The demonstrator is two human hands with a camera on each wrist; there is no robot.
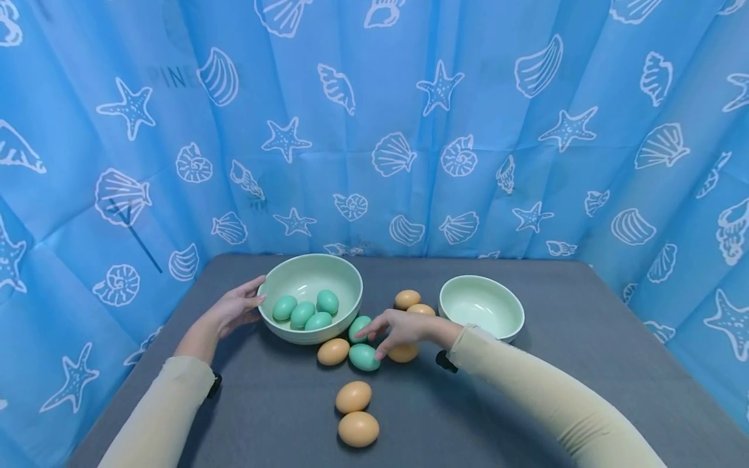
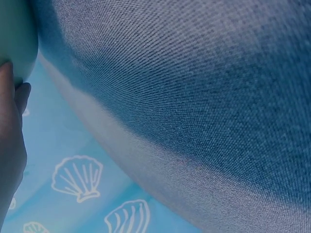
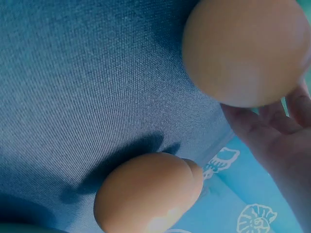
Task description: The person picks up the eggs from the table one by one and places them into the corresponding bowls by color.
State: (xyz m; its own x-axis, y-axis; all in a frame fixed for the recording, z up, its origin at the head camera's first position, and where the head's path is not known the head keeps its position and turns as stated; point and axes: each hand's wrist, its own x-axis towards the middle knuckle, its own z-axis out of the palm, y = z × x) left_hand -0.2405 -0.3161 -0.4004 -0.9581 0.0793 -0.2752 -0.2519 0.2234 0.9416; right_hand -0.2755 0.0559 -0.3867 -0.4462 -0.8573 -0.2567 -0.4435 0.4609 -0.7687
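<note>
My left hand (image 1: pixel 236 305) rests its fingers and thumb against the left side of the large pale green bowl (image 1: pixel 310 337), near the rim. Several green eggs (image 1: pixel 302 314) lie inside that bowl. To its right, my right hand (image 1: pixel 400 327) reaches over two green eggs on the table. Its thumb is at the nearer green egg (image 1: pixel 364 357), and its fingertips are by the farther green egg (image 1: pixel 358 328); contact is hard to tell. A brown egg (image 1: pixel 333 351) sits beside them. Under the right wrist lies another brown egg (image 1: pixel 404 353), large in the right wrist view.
A smaller pale green bowl (image 1: pixel 481 305) stands right of the right hand. Two brown eggs (image 1: pixel 407 299) lie behind that hand, and two more brown eggs (image 1: pixel 358 429) lie toward the front. The grey table (image 1: pixel 263 416) ends at a blue shell-patterned curtain (image 1: pixel 363 130).
</note>
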